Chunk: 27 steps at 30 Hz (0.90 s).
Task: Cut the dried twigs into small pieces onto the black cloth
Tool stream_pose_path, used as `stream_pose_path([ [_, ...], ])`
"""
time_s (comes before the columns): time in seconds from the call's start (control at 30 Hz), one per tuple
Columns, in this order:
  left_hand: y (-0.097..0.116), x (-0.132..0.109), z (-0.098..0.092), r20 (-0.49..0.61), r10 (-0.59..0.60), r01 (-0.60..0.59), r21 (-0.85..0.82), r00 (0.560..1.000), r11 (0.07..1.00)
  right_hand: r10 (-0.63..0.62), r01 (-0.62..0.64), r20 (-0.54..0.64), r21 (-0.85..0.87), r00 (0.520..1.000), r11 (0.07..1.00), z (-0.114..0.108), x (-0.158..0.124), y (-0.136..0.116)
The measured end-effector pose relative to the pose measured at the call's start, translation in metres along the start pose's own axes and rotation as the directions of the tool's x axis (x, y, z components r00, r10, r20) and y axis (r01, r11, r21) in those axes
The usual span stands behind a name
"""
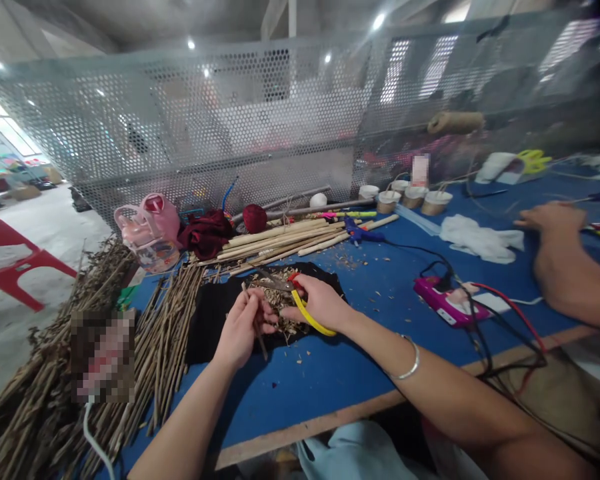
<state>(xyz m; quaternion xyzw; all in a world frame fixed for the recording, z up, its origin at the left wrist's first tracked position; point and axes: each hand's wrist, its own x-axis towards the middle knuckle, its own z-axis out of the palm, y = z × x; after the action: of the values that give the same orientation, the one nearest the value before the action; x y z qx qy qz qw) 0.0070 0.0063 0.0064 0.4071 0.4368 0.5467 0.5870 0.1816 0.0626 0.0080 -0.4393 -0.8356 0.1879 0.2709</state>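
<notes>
While the head view looks down over a blue tabletop [360, 373], the person's left hand [243, 327] is closed in a pinch around a thin dry twig [257, 327], holding it nearly upright above a black cloth [210, 320]. The right hand [320, 301] is wrapped around pruning shears [293, 293] with yellow and red handles; the fingers are curled over the grips, and the blades point left toward the top of the twig, just beside it. Whether the blades are parted or shut is too small to tell. Wood chips [280, 300] lie heaped on the cloth under both hands. A thick pile of sticks [165, 333] lies to the left of the cloth, and pale bamboo lengths [285, 240] lie beyond it. Further right sit a pink device [443, 300] with cables and another person's forearm [565, 267].

To cut cleanly, it seems best to keep the twig steady and pinched close below the cut, with the left fingertips clear of the blades, and to set the shears square across the stem over the cloth so the trimmings drop onto it.
</notes>
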Motion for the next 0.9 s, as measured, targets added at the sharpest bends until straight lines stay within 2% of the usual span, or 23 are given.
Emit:
stream_pose_path([
  [0.1,0.002,-0.002,-0.005,0.008,-0.032,0.032,0.021,0.999,0.999,-0.033,0.035,0.035,-0.044,0.999,0.998,0.002,-0.001,-0.004],
  [0.27,0.006,-0.008,-0.001,-0.006,-0.100,0.099,-0.098,0.995,0.990,-0.061,0.064,0.049,-0.060,0.997,0.996,0.005,-0.002,-0.008],
  [0.37,0.003,-0.011,0.006,0.013,-0.045,0.046,-0.111,0.999,0.993,-0.069,0.072,0.050,-0.058,0.996,0.996,0.005,-0.004,-0.012],
  [0.47,-0.003,-0.011,0.007,0.038,0.021,-0.019,-0.054,0.999,0.998,-0.079,0.081,0.047,-0.047,0.996,0.996,0.005,-0.006,-0.016],
  [0.6,-0.010,-0.008,0.004,-0.020,-0.016,0.017,0.040,1.000,0.999,-0.080,0.084,0.059,-0.059,0.995,0.995,0.007,-0.007,-0.016],
  [0.8,-0.017,-0.010,0.006,-0.024,-0.045,0.046,0.007,0.999,0.999,-0.115,0.116,0.060,-0.014,0.992,0.993,0.011,-0.009,-0.016],
  [0.9,-0.020,-0.013,0.008,-0.087,-0.020,0.020,-0.004,0.996,1.000,-0.114,0.115,0.058,-0.001,0.992,0.993,0.013,-0.009,-0.017],
])
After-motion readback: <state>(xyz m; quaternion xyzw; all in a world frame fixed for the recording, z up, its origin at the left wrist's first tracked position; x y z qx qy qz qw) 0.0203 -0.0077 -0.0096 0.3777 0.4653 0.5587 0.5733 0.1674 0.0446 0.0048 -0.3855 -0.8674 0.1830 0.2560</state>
